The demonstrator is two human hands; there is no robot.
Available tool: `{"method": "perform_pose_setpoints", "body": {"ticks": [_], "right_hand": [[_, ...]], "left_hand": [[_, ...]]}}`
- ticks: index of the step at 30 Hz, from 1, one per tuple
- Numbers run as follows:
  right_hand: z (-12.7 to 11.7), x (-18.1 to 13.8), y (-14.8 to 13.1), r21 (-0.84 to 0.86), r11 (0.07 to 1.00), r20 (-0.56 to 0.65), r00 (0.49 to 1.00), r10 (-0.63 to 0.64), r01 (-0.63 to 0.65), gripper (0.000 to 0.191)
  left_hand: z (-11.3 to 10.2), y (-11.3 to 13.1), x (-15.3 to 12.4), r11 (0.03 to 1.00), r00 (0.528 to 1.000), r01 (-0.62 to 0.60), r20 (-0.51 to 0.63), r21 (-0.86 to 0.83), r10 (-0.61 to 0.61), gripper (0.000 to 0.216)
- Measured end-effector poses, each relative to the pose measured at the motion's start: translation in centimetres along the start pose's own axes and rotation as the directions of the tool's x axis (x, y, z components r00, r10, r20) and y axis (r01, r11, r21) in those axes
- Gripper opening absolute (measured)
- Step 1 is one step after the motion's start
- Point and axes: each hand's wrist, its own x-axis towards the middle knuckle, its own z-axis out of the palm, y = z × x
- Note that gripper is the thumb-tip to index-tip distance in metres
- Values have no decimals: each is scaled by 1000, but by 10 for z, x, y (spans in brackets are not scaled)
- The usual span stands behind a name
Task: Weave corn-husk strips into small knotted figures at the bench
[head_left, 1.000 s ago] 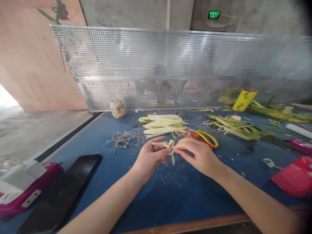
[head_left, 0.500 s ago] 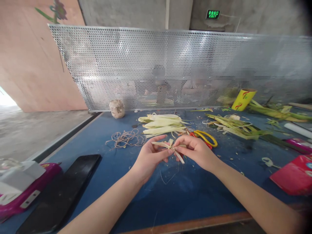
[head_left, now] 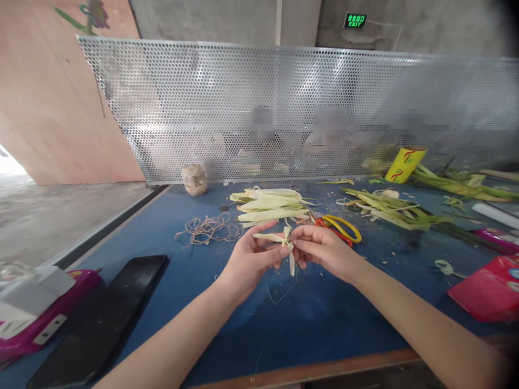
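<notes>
Between my two hands is a small cross-shaped piece of pale corn husk strips (head_left: 286, 237), its ends sticking out to the left, up and down. My left hand (head_left: 255, 256) pinches it near the middle between thumb and fingers. From the other side, my right hand (head_left: 318, 246) has its thumb and fingertips closed on the right part of the piece, which they partly hide. Just beyond the hands lies a stack of pale green corn husks (head_left: 271, 205). Scissors with red and yellow handles (head_left: 343, 227) rest behind my right hand.
On the blue table (head_left: 284, 335) are tangled twine (head_left: 208, 229), a black phone (head_left: 101, 319), a purple power strip (head_left: 81, 286), a wrapped roll (head_left: 194, 179), green husk scraps (head_left: 393, 208), a yellow tube (head_left: 405, 165) and a red packet (head_left: 488, 289). A perforated metal screen (head_left: 227, 108) stands behind.
The husk piece has turned slightly in my fingers: its lower strip now hangs nearly straight down instead of slanting right. Both hands stay in about the same place.
</notes>
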Motion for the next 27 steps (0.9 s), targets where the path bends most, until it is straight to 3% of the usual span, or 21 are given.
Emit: {"method": "perform_pose_setpoints", "body": {"ticks": [2,4,5,7,9,12,16,20,23,27], "right_hand": [[1,-1,0,-170,983,-13,997,-72,69,14],[1,-3,0,-433,878,-49,967,-250,205,7],[2,-4,0,-579,764,-45,924,-379,285,5],[1,-6,0,-802,444,53,788,-613,399,15],[0,-8,-1,-888,164,189,667,-720,429,23],[-3,-9,-3,-894,-23,316,592,-741,447,22],[-5,-10,-3,-848,-92,418,552,-722,521,22],[-3,-11,-1,-836,-103,437,538,-721,539,21],[1,-11,0,-837,-46,401,553,-730,545,14],[3,-9,0,-819,114,284,570,-771,562,7]], "left_hand": [[0,0,0,1000,1000,-4,-1,-3,4,61],[-1,-1,0,1000,1000,-8,-9,-7,8,57],[-2,-1,1,1000,1000,-6,-16,-12,6,56],[-2,-2,1,1000,999,4,-32,-24,-5,55],[-2,-2,1,999,999,18,-44,-36,-19,55],[-1,-1,1,999,998,26,-54,-48,-28,55],[0,1,0,997,997,43,-62,-68,-47,54],[1,0,0,992,996,58,-60,-114,-65,53],[1,-2,1,993,997,59,-47,-107,-64,53],[-1,-4,3,1000,999,5,-34,-21,-5,56]]}}
